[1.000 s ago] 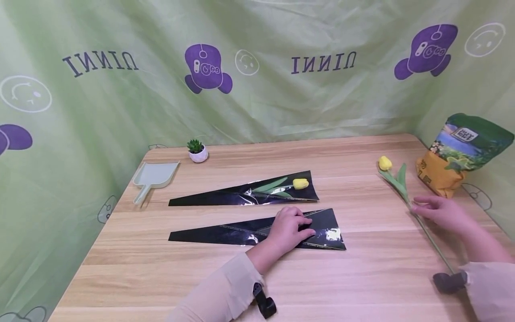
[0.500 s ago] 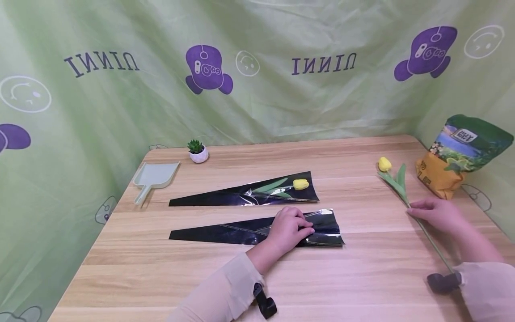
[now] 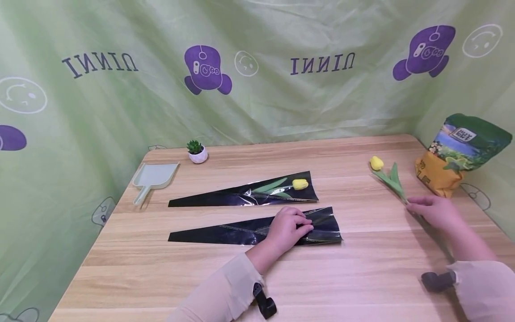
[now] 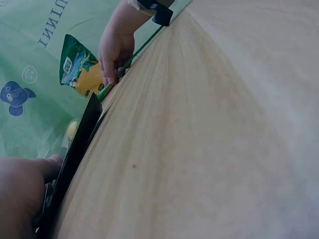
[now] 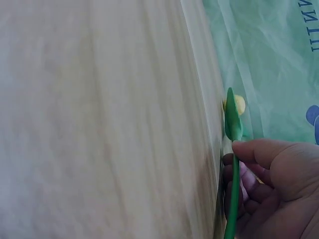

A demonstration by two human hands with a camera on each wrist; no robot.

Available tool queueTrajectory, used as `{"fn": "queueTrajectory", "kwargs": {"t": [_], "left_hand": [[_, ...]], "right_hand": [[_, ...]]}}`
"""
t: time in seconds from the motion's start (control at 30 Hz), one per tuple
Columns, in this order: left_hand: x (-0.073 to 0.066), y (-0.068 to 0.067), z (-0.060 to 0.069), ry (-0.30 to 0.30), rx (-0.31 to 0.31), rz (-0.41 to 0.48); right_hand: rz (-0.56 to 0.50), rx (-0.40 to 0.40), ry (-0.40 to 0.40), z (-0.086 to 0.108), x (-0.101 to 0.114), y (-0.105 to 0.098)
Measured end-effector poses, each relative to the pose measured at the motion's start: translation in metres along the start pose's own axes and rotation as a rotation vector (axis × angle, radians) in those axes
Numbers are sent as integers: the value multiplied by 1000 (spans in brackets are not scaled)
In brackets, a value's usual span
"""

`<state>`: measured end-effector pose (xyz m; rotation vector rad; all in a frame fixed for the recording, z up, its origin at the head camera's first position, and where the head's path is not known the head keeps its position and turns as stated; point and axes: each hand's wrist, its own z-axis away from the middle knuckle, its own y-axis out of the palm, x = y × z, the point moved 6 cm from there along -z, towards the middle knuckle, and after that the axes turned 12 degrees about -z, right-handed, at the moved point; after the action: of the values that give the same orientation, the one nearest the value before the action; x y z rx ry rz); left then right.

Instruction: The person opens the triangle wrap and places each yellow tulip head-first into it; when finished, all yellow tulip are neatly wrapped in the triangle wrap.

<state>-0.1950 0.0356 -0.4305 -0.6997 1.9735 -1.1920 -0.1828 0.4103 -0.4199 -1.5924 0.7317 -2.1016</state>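
Observation:
My right hand (image 3: 436, 214) pinches the green stem of a yellow tulip (image 3: 390, 180) at the table's right side. In the right wrist view, thumb and fingers close round the tulip stem (image 5: 234, 184), just below the leaf. My left hand (image 3: 286, 228) grips a black, tapered flower sleeve (image 3: 241, 231) near its wide end, thumb and fingers bent on the film. That wide end bulges slightly and points right. Behind it lies a second black sleeve (image 3: 209, 197) with another yellow tulip (image 3: 299, 184) inside. The left fingertips' exact hold is partly hidden.
A pale dustpan (image 3: 154, 176) lies at the left edge of the table (image 3: 362, 286). A small potted succulent (image 3: 197, 152) stands at the back left. A green and orange bag (image 3: 458, 154) stands at the right edge. Green printed cloth (image 3: 265, 103) hangs behind.
The right hand has taken hold of the tulip stem and shifted it slightly left, its lower end no longer showing past the wrist. The front sleeve's wide end has buckled; the left hand stays put.

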Motion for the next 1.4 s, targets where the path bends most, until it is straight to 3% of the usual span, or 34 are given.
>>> {"fn": "queueTrajectory", "kwargs": {"t": [0.3, 0.63, 0.73, 1.23, 1.4], "left_hand": [[0, -4, 1, -17, -6, 21], [2, -2, 3, -49, 6, 58], [3, -3, 2, -52, -3, 49], [4, -5, 2, -60, -4, 61], [3, -5, 1, -66, -4, 60]], "right_hand": [[-28, 68, -2, -4, -2, 7], [-155, 86, -23, -3, 15, 13], [-271, 82, -66, -4, 22, 14], [-1124, 112, -257, 4, 65, 29], [-1359, 30, -276, 7, 74, 33]]}}
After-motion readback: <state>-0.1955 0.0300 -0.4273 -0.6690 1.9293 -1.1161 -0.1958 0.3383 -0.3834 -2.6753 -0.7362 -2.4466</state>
